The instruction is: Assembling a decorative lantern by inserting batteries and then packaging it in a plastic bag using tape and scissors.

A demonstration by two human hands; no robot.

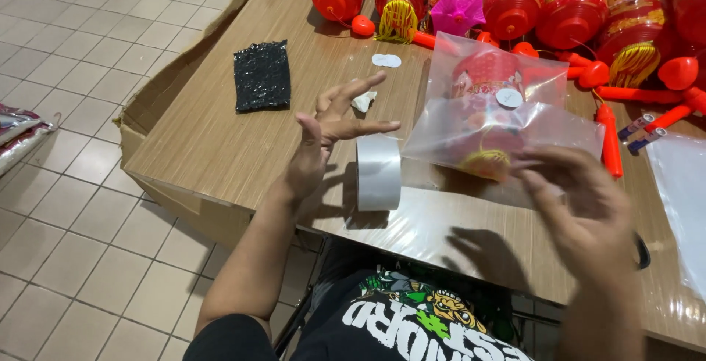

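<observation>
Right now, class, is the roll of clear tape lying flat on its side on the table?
No: the roll of clear tape stands upright on its edge on the table, just beside the open left hand.

A clear plastic bag (500,115) sits at centre right above the desk (220,140), rectangular and glossy, enclosing a red lantern with yellow fringe. A round white sticker (508,97) is fixed to its upper face. The right hand (581,206) touches the bag's lower edge; motion blur obscures the grip. Two round white stickers (386,60) lie overlapping on the desk, just left of the bag's top corner. A flat cardboard sheet (158,96), brown, projects from beneath the desk's left edge. At far left on the floor lie glossy packages (18,137), whitish with red and dark patches.
</observation>
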